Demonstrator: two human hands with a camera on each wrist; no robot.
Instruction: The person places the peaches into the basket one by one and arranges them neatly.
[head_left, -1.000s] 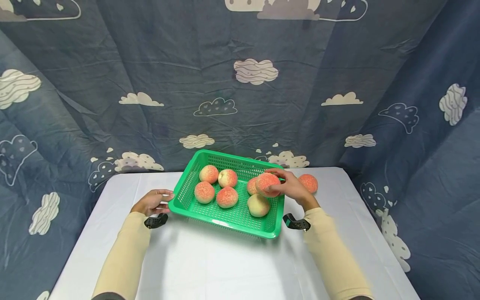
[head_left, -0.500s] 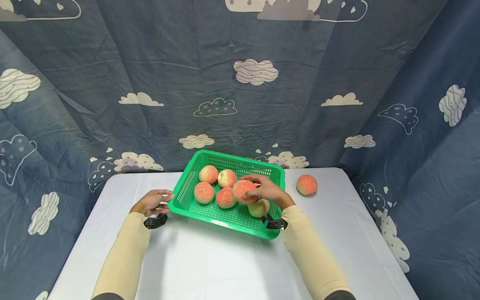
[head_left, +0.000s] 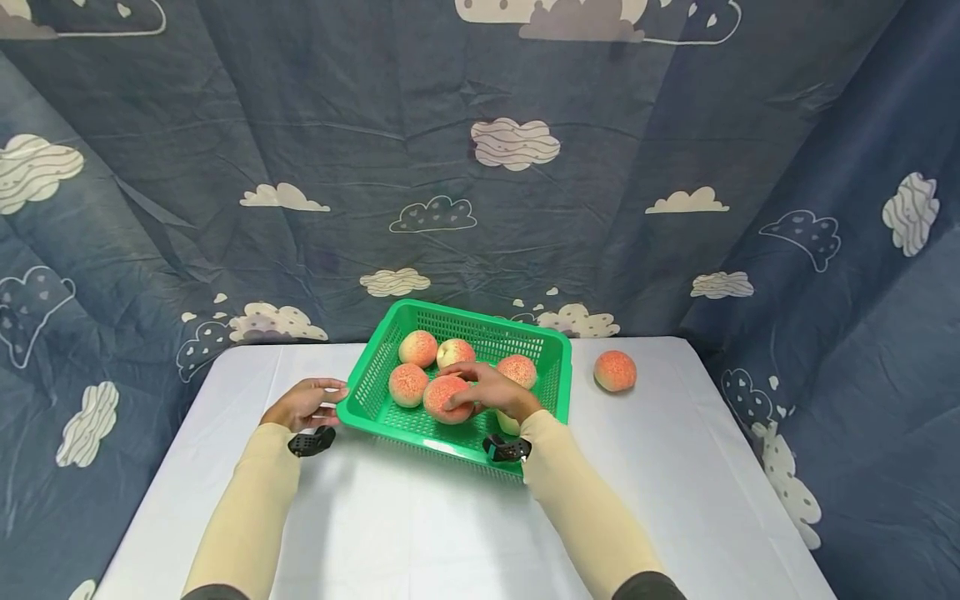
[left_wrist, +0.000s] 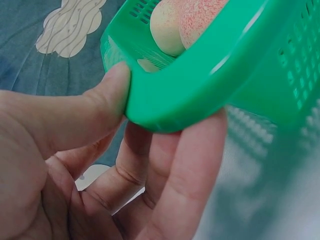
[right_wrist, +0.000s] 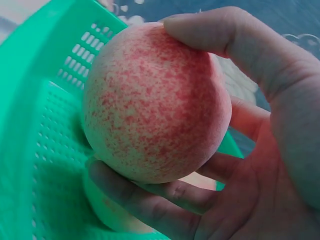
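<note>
A green plastic basket (head_left: 555,392) with perforated sides stands on the table, with several pink-and-yellow peaches inside, among them one peach (head_left: 408,385) at the left and another (head_left: 517,370) at the right. My left hand (head_left: 302,404) pinches the basket's left corner rim, thumb above and fingers beneath, as the left wrist view also shows. Inside the basket's outline, my right hand (head_left: 487,392) holds a speckled peach (right_wrist: 155,105) between thumb and fingers. A paler peach (right_wrist: 112,207) shows below it in the right wrist view. The right hand and forearm partly cover a yellowish peach (head_left: 507,423).
One loose peach (head_left: 615,371) lies on the white-covered table (head_left: 360,533), right of the basket. A dark blue curtain (head_left: 337,250) with cloud prints hangs behind the table and along its sides.
My right hand has carried the peach leftward across the basket, uncovering the peach at the right. A front-middle peach seen earlier is now hidden at the held one. My left hand has stayed put.
</note>
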